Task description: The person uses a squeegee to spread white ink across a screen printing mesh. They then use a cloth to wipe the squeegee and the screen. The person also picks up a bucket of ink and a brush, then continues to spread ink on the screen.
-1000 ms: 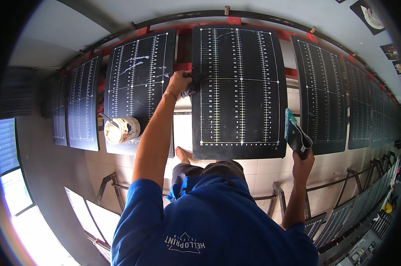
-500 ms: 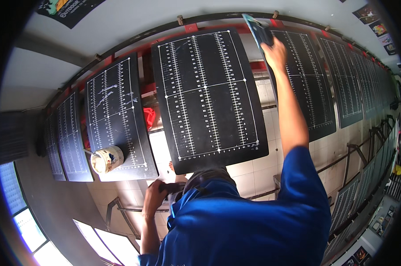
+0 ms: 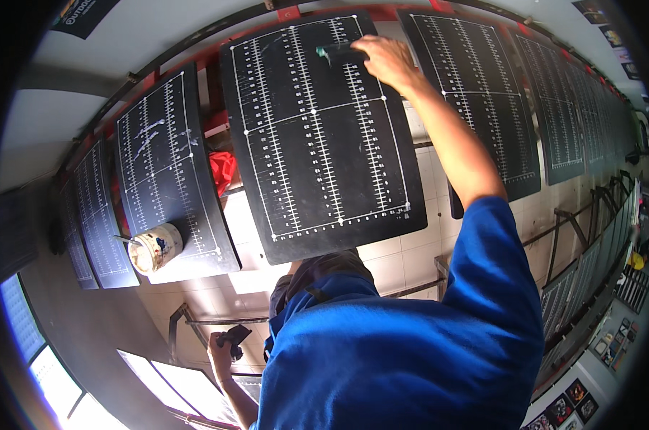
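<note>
Over the far right part of the black board (image 3: 289,186) before me, printed with white scales, my right hand (image 3: 387,59) grips a squeegee with a dark handle and teal edge (image 3: 332,53). Whether that edge touches the board I cannot tell. My left hand (image 3: 220,354) hangs low at my left side, closed round a crumpled dark cloth (image 3: 235,340). To the left, a round open tub (image 3: 165,244) with pale contents and a stick in it stands on the near end of a neighbouring board (image 3: 141,179), which bears whitish smears.
More printed boards (image 3: 468,100) line both sides along a red and dark metal rack (image 3: 188,75). A red cloth or bag (image 3: 223,170) shows between two boards. Metal frames (image 3: 568,229) stand at the right and behind; pale tiles (image 3: 403,261) cover the floor.
My right hand has brought the squeegee left from the right-hand gap onto the middle board and turned it. My left hand has dropped lower and back with the cloth. The view has shifted.
</note>
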Available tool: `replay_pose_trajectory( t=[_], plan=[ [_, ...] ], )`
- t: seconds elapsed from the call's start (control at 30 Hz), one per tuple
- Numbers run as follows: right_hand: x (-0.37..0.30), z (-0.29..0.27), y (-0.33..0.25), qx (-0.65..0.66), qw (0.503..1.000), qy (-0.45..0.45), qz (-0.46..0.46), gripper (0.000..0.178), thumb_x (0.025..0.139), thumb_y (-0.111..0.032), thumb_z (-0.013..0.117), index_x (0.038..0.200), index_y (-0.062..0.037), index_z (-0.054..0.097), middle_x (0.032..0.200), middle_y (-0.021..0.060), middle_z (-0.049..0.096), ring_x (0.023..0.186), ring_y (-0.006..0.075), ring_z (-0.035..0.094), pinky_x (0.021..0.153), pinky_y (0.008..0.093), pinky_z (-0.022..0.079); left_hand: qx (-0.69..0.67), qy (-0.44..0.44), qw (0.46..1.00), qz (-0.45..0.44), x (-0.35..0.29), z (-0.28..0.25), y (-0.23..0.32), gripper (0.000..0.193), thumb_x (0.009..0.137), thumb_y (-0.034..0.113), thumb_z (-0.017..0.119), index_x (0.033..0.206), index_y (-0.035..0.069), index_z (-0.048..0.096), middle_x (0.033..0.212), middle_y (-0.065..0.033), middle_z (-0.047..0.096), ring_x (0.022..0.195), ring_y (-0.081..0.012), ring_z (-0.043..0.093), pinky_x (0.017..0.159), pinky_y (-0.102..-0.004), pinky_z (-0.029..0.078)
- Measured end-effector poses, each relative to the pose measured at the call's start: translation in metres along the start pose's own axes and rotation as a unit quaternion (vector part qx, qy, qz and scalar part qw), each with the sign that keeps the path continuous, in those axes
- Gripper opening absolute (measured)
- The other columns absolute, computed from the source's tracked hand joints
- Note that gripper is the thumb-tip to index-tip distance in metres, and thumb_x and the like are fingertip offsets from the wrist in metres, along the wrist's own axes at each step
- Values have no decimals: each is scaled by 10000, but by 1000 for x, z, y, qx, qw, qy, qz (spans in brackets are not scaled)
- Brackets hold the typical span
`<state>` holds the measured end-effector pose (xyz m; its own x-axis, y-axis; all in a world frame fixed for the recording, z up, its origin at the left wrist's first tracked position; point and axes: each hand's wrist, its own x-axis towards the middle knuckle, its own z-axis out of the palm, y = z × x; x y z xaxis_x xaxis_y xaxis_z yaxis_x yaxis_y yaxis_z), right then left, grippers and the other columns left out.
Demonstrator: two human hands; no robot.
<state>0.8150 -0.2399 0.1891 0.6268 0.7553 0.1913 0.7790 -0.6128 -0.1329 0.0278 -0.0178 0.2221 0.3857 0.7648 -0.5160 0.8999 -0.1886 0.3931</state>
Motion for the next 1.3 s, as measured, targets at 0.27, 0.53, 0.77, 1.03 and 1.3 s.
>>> replay_pose_trajectory(
  t=[0.27, 0.53, 0.77, 1.03, 1.3],
  plan=[
    [-288, -48, -151, 59, 998, -8, 34, 444, 780, -7, 597, 1194, -132, 696, 1218, 55, 653, 1122, 279, 623, 896, 399, 534, -97, -131, 971, -176, 20, 57, -156, 253, 807, 91, 683, 1036, -13, 659, 940, -128, 703, 827, -194, 659, 760, -321, 542],
    [-277, -96, -175, 121, 977, -95, 144, 412, 768, -69, 675, 1173, -140, 678, 1072, 65, 692, 1000, 278, 667, 812, 408, 540, -79, -107, 979, -155, 55, 77, -195, 254, 796, 64, 692, 1027, -28, 635, 932, -116, 691, 826, -202, 656, 735, -334, 547],
    [-15, -39, -86, 2, 941, 5, 338, 392, 826, -243, 684, 1194, -107, 673, 1085, 168, 716, 1023, 364, 686, 892, 473, 539, -136, -28, 983, -122, 102, 59, -259, 237, 785, 74, 708, 995, 3, 628, 900, -80, 646, 799, -182, 604, 723, -340, 522],
    [147, 36, -156, -49, 904, 14, 424, 215, 865, -187, 612, 1000, -106, 759, 1048, 160, 737, 987, 318, 722, 830, 422, 581, -116, -38, 981, -149, 127, 4, -310, 331, 781, 106, 731, 1054, 1, 575, 961, -105, 610, 886, -190, 578, 759, -354, 512],
    [36, 45, -303, -38, 989, -2, 141, 414, 742, -80, 775, 1141, -84, 661, 1088, 105, 676, 958, 296, 681, 778, 404, 586, -177, -21, 952, -248, 212, -28, -352, 443, 775, 164, 759, 1114, -16, 539, 996, -134, 609, 898, -210, 592, 765, -363, 523]
  ],
)
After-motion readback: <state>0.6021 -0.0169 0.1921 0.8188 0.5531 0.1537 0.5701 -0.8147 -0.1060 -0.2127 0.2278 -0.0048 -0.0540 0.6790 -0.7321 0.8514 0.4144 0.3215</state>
